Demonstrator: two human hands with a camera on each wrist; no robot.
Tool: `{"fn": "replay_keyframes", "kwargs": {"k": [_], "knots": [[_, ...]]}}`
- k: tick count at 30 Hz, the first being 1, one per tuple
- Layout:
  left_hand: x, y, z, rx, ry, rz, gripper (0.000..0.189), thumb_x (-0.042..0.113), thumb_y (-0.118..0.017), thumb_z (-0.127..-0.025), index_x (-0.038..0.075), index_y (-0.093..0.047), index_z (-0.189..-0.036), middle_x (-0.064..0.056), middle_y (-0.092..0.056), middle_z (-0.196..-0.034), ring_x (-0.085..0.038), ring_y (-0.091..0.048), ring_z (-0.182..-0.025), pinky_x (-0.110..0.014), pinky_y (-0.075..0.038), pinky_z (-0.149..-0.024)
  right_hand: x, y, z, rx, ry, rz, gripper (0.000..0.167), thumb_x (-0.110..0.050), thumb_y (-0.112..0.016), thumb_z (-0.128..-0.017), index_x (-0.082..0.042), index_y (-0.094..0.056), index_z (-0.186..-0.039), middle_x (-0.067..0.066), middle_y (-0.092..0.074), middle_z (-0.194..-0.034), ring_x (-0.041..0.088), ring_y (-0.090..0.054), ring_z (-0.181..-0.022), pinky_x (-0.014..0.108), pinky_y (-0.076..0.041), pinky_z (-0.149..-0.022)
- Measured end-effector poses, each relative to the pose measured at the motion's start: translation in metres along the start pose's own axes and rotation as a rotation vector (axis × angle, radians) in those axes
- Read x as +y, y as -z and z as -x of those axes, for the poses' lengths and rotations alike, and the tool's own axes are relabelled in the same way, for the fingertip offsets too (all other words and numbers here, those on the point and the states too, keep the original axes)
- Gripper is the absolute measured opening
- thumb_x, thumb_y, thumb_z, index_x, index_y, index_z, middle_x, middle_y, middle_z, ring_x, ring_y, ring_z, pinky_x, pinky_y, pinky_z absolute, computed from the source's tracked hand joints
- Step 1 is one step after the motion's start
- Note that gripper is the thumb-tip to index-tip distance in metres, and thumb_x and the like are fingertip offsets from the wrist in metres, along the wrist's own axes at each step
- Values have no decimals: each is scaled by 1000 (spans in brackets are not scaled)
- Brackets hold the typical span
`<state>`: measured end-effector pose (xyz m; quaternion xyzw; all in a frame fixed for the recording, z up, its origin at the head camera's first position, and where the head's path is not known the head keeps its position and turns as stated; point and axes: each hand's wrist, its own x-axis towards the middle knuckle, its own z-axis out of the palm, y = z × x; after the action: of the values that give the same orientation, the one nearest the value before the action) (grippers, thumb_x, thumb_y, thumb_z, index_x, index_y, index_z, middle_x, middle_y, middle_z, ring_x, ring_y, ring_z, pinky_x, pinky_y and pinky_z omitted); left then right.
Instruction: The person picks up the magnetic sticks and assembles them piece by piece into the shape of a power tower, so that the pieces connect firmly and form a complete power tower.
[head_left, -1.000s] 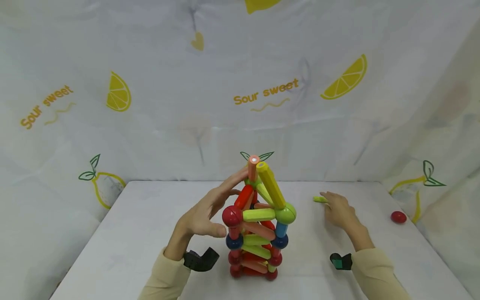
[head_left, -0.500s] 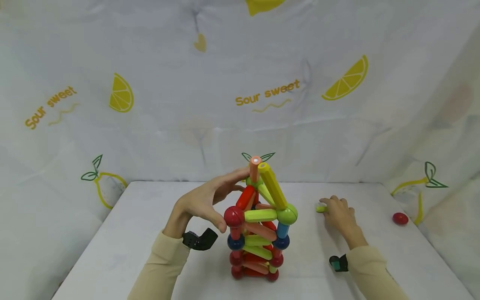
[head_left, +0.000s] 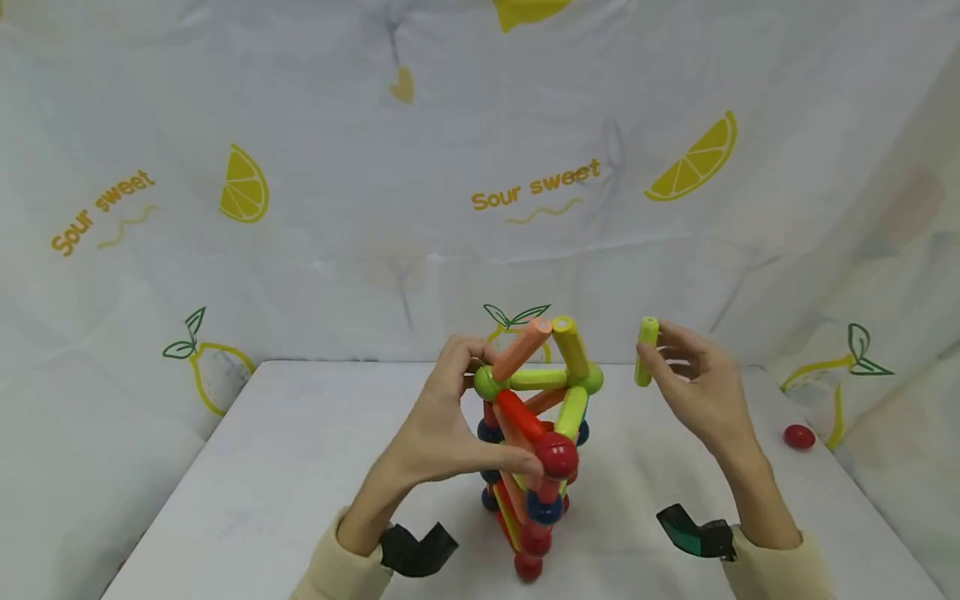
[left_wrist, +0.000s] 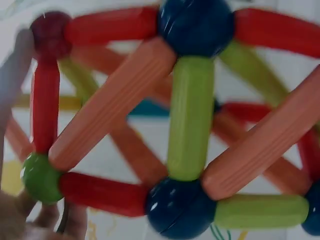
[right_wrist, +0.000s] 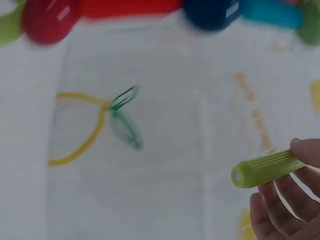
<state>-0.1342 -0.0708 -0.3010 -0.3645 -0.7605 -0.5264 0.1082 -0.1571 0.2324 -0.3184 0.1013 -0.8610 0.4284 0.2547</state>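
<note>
A tower of magnetic rods and balls (head_left: 532, 379) stands mid-table, its sticks red, orange, green and yellow, its balls red, blue and green. My left hand (head_left: 442, 429) grips its top, thumb at the red ball (head_left: 557, 455) and fingers curled around the green ball (head_left: 489, 382). An orange rod (head_left: 523, 347) and a yellow rod (head_left: 572, 347) slant up from the top. To the right, my right hand (head_left: 701, 383) pinches a light green magnetic rod (head_left: 647, 352) upright between thumb and fingers. The right wrist view shows that rod's (right_wrist: 267, 168) end disc.
A red ball (head_left: 798, 437) lies on the white table (head_left: 225, 492) near its right edge. Behind the table hangs a white cloth (head_left: 360, 208) printed with lemons and lettering.
My right hand has lifted the green rod off the table and brought it up toward the tower. With my left hand on it, the tower has turned, bringing a red-ball corner to the front.
</note>
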Motion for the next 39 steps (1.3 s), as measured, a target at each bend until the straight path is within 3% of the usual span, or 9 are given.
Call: {"fn": "replay_keyframes", "kwargs": {"k": [4, 8, 14, 19, 22, 27, 31, 35, 39], "knots": [[9, -23, 5, 191, 28, -50, 73, 22, -101, -59, 12, -51, -111, -1, -54, -106, -11, -56, -93, -24, -51, -75, -63, 17, 7, 121, 146, -313, 37, 8, -70, -89, 4, -69, -125, -10, -75, -99, 2, -68, -89, 8, -53, -85], [11, -36, 7, 292, -5, -70, 67, 21, -102, -57, 12, -53, -102, 0, -55, -94, -9, -52, -78, -20, -47, -63, -98, 25, 20, 84, 290, -487, 46, 20, -70, -81, 10, -67, -125, 2, -77, -98, 11, -70, -88, 14, -58, -84], [15, -46, 8, 407, -9, -142, 65, 29, -101, -59, 13, -50, -95, 1, -49, -86, -8, -45, -76, -20, -39, -60, -115, 20, 31, -30, 351, -307, 52, 19, -74, -78, 2, -69, -128, 4, -77, -102, 10, -69, -88, 17, -60, -79], [14, -48, 9, 457, -22, -165, 62, 28, -100, -62, 12, -49, -94, 0, -48, -85, -7, -46, -74, -18, -40, -56, -120, 13, 31, -53, 353, -221, 57, 16, -76, -79, -10, -71, -129, -2, -76, -103, 7, -68, -89, 15, -58, -81], [12, -47, 8, 454, -98, -187, 64, 25, -99, -63, 9, -53, -105, -1, -51, -88, -8, -47, -75, -17, -41, -59, -122, 7, 29, -34, 355, -217, 57, 13, -77, -80, -13, -71, -130, 0, -76, -101, 6, -68, -88, 13, -58, -80], [11, -47, 8, 414, -236, -231, 84, 21, -96, -68, 9, -51, -138, -6, -59, -103, -14, -54, -92, -21, -51, -73, -122, 1, 27, -14, 345, -192, 59, 10, -78, -81, -17, -69, -133, 2, -77, -101, 5, -68, -87, 13, -58, -78], [12, -47, 9, 397, -217, -238, 87, 20, -95, -70, 15, -51, -145, -7, -59, -110, -17, -57, -104, -25, -57, -81, -122, 1, 28, -13, 343, -177, 60, 9, -77, -82, -18, -68, -135, 4, -77, -103, 4, -68, -88, 12, -57, -78], [12, -47, 11, 403, -207, -253, 88, 21, -96, -69, 16, -52, -145, -7, -58, -108, -17, -58, -102, -25, -57, -80, -121, 0, 29, -15, 337, -168, 60, 8, -76, -84, -20, -66, -137, 4, -77, -103, 4, -68, -89, 12, -57, -78], [10, -46, 11, 410, -245, -282, 89, 22, -95, -70, 13, -50, -145, -6, -60, -106, -16, -55, -96, -23, -53, -76, -118, 1, 30, -17, 318, -144, 59, 5, -74, -87, -21, -64, -139, 4, -77, -104, 2, -68, -92, 10, -56, -81]]}}
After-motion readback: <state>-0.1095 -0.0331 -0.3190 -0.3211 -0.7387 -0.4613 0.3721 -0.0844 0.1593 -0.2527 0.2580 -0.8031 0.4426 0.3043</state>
